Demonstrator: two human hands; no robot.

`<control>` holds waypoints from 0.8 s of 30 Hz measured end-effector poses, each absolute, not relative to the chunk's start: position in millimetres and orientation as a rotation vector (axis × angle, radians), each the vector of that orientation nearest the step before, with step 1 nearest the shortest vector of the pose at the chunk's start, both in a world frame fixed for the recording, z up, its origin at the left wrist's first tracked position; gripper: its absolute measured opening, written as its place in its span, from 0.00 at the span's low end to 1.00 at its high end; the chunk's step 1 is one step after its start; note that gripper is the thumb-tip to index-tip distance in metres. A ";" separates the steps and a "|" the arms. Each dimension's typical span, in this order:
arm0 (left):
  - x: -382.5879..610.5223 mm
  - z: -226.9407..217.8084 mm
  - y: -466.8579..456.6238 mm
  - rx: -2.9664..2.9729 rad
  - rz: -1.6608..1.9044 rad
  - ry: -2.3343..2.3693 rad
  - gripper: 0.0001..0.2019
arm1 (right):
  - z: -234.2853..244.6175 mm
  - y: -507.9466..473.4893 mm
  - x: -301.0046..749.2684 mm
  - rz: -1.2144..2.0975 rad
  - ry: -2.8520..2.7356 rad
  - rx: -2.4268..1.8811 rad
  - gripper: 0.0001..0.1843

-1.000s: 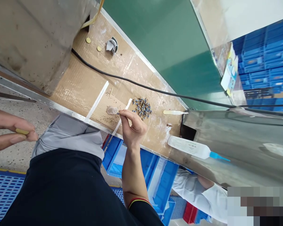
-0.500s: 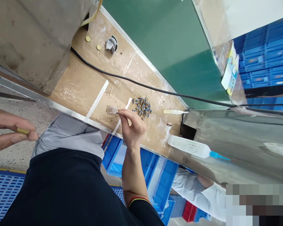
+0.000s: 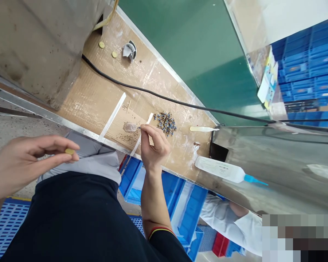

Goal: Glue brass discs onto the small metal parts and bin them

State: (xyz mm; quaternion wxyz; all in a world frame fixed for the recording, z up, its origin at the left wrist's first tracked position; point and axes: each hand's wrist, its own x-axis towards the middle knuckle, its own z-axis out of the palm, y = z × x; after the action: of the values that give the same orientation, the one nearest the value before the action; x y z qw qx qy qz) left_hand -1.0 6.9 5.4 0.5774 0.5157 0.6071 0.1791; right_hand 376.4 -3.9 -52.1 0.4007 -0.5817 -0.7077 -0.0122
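Note:
My right hand (image 3: pixel 153 143) rests on the cardboard-covered bench (image 3: pixel 93 98), fingers pinched on a thin pin-like part whose tip touches a small clear blob (image 3: pixel 129 127). A pile of small blue-grey components (image 3: pixel 165 123) lies just beyond that hand. My left hand (image 3: pixel 30 160) hovers over my lap at the left, thumb and forefinger pinched on a small yellow disc (image 3: pixel 70 151).
A black cable (image 3: pixel 153 95) crosses the bench. Two yellow discs (image 3: pixel 101 44) and a crumpled grey scrap (image 3: pixel 129 51) lie far left. A white glue bottle with blue tip (image 3: pixel 226 171) and a pale stick (image 3: pixel 202 129) lie right. Another person's white sleeve (image 3: pixel 229 222) shows below, over blue crates (image 3: pixel 180 203).
My left hand has swung right from the frame's left edge toward the bench, still pinching the yellow disc. My right hand has barely moved.

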 end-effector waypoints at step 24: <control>108.0 -14.0 4.0 1.103 0.487 0.955 0.14 | -31.2 -52.1 327.7 0.454 -1.499 -1.317 0.12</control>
State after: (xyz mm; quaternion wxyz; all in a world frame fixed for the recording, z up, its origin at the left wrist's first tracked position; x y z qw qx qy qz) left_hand 108.0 4.0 -14.0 0.7185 0.4988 0.4319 0.2200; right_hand 327.7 -52.1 -31.2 0.5205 -0.5496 -0.6254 0.1896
